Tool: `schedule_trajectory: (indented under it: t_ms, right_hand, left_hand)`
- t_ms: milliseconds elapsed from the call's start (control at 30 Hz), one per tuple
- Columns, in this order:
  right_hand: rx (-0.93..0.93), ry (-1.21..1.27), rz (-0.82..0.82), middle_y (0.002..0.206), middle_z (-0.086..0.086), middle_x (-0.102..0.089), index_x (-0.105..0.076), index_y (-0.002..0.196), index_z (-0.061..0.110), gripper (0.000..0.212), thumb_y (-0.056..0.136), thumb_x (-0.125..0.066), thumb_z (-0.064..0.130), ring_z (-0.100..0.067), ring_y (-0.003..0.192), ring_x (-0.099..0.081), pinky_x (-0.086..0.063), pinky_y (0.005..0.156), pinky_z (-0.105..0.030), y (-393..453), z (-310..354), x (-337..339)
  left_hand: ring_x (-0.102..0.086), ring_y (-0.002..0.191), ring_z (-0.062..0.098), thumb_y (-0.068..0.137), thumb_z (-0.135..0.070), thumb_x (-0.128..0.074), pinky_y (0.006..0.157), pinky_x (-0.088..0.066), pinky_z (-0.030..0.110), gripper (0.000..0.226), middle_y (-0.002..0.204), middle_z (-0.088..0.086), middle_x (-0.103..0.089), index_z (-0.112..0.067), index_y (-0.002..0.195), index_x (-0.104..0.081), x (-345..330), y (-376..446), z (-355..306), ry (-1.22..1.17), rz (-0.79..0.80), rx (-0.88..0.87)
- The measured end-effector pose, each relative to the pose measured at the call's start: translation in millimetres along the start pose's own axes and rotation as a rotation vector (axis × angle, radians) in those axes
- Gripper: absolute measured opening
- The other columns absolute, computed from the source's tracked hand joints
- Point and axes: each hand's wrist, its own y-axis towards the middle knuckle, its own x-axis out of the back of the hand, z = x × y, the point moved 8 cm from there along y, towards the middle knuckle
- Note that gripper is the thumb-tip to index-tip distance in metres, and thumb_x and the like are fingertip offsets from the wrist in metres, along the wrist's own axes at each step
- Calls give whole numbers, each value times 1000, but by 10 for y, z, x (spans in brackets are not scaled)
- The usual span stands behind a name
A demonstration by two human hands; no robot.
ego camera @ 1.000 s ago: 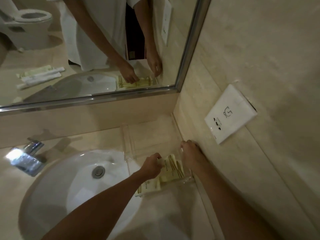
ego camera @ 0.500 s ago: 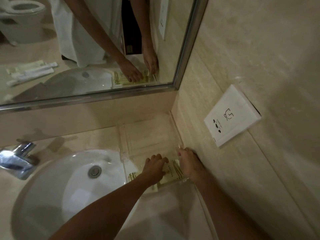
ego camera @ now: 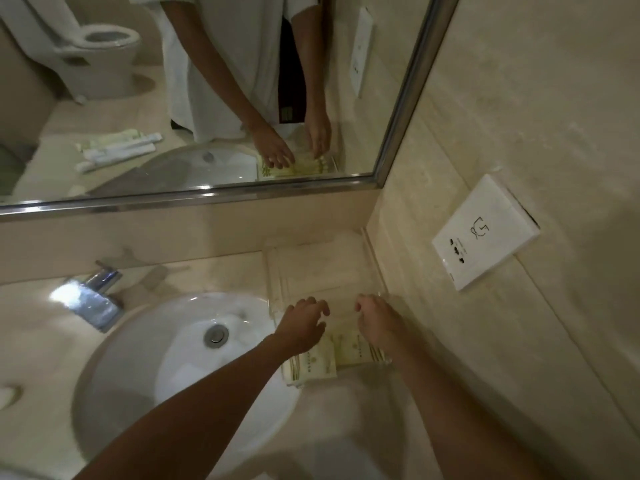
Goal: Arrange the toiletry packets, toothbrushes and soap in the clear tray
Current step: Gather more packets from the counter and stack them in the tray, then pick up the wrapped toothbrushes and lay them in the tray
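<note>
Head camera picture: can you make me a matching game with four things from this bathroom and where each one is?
Things:
1. toiletry packets
2. drain
3. faucet
4. socket plate

Places:
A. on the side wall, at the right
B. at the near end of the clear tray, under the left hand and right hand
C. at the bottom of the white sink
D. on the counter, left of the sink

Pairs: 1-B, 2-C, 3-D, 4-A
</note>
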Motion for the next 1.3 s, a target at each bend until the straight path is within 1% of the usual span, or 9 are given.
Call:
schedule_trajectory:
  t_ms: [133, 267, 433, 500, 600, 700, 833, 1100, 1300]
  right_hand:
    - [146, -16, 45, 109, -8, -58, -58, 99, 14, 19, 87, -46, 7, -28, 101, -58, -46, 81, -35, -61, 574, -66]
    - [276, -50, 85, 107, -7, -59, -59, 100, 14, 17, 91, -46, 9, -26, 95, -58, -49, 81, -36, -193, 1231, -234]
    - [445, -123, 148, 111, -8, -58, -61, 100, 14, 18, 93, -44, 12, -29, 101, -58, -49, 84, -40, -425, 2035, -540]
    - [496, -139, 165, 111, -9, -58, -61, 100, 13, 20, 95, -42, 14, -29, 100, -58, -48, 82, -39, -522, 2337, -653]
    - [550, -160, 176, 104, -10, -61, -62, 99, 11, 20, 96, -42, 14, -26, 88, -60, -45, 71, -34, -691, 2764, -834]
    - [600, -163, 183, 99, -10, -64, -64, 96, 10, 21, 96, -44, 14, -25, 83, -61, -41, 67, -30, -902, 3168, -1043]
    - [681, -211, 226, 101, -6, -66, -63, 97, 15, 18, 93, -45, 18, -25, 90, -63, -50, 80, -37, -1212, 3697, -1382]
    - [692, -216, 392, 96, -9, -65, -59, 86, 16, 7, 85, -52, 16, -27, 80, -59, -41, 65, -31, -1798, 4371, -2125]
    - [712, -252, 478, 108, -7, -61, -58, 103, 15, 20, 87, -61, 27, -28, 95, -61, -42, 73, -31, -2143, 4695, -2637]
  left_hand:
    - [-53, 102, 24, 89, -18, -51, 86, -43, 39, 17, 103, 5, -61, -17, 106, -56, 369, -392, 375, -40, -104, 54]
    - [-56, 96, 24, 88, -16, -50, 86, -47, 41, 15, 103, 4, -62, -19, 102, -58, 632, -908, 881, -70, -154, 178]
    - [-58, 90, 26, 88, -14, -49, 79, -49, 39, 11, 97, 7, -64, -15, 92, -59, 867, -1673, 1452, -109, -249, 312]
    - [-58, 88, 28, 86, -14, -50, 79, -49, 41, 12, 96, 8, -64, -14, 93, -60, 918, -1985, 1680, -123, -266, 361]
    - [-58, 91, 28, 84, -12, -51, 81, -49, 40, 14, 97, 8, -64, -15, 93, -61, 947, -2466, 2020, -157, -279, 448]
    - [-57, 93, 28, 84, -10, -50, 81, -49, 36, 16, 100, 9, -62, -13, 96, -61, 927, -2945, 2312, -194, -273, 526]
    - [-57, 95, 28, 85, -10, -49, 83, -50, 40, 18, 103, 8, -62, -13, 98, -60, 879, -3551, 2706, -199, -260, 603]
    - [-56, 96, 26, 82, -12, -52, 80, -46, 37, 17, 101, 6, -62, -15, 98, -60, 684, -4508, 3300, -183, -252, 695]
    - [-47, 105, 25, 79, -22, -61, 82, -40, 36, 29, 113, 4, -53, -18, 107, -56, 509, -4915, 3588, -88, -161, 681]
